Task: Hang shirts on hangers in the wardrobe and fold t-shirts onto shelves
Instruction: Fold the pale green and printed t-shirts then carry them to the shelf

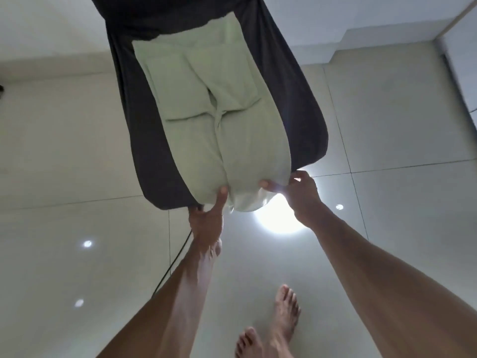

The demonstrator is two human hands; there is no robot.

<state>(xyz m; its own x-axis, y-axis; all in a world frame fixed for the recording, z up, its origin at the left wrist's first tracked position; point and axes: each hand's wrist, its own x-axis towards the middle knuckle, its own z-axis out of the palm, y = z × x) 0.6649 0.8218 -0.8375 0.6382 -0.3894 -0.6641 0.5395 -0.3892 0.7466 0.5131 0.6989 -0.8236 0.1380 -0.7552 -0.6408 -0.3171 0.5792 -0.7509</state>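
Note:
A folded pale green t-shirt (219, 120) lies on a dark navy cloth (296, 104) that sags like a sling above the tiled floor. My left hand (206, 218) grips the near left edge of both fabrics, with its thumb on top of the green t-shirt. At the near right corner my right hand (299, 192) pinches the green t-shirt together with the navy cloth. The far end of the navy cloth runs out of the top of the view.
Glossy pale floor tiles (77, 254) reflect ceiling lights. My bare feet (273, 329) stand below the bundle. A thin black cable (173, 264) runs along the floor by my left arm. A white wall base (374, 29) and a door edge lie at the right.

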